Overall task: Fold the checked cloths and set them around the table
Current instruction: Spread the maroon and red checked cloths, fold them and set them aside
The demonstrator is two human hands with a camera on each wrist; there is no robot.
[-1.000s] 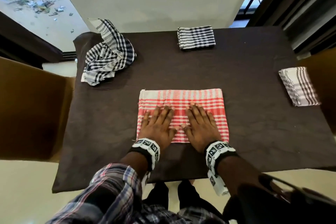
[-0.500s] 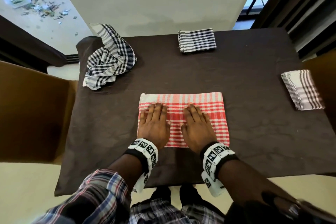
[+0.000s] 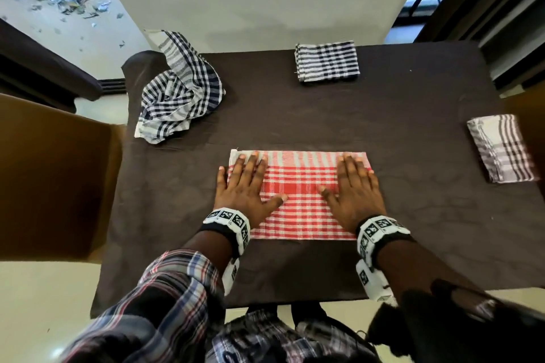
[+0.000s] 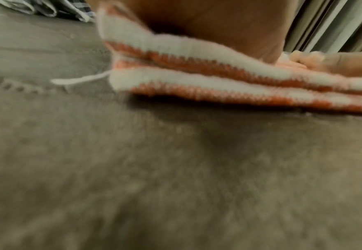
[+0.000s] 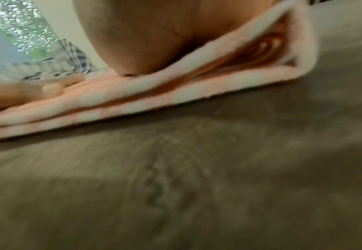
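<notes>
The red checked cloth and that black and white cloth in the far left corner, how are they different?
The red checked cloth lies folded flat in a neat rectangle; the black and white cloth is a crumpled heap. Both hands, left hand and right hand, press flat on the red one; nothing touches the black and white one. The red one sits near the person, the other at the far left corner. Both are checked and lie on the dark table.

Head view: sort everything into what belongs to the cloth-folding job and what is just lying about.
Job:
red-and-white checked cloth, pressed flat by left hand and right hand
crumpled black-and-white checked cloth
folded black-and-white checked cloth
folded grey-striped white cloth
dark brown tablecloth

Lying about:
brown chair
floor litter
</notes>
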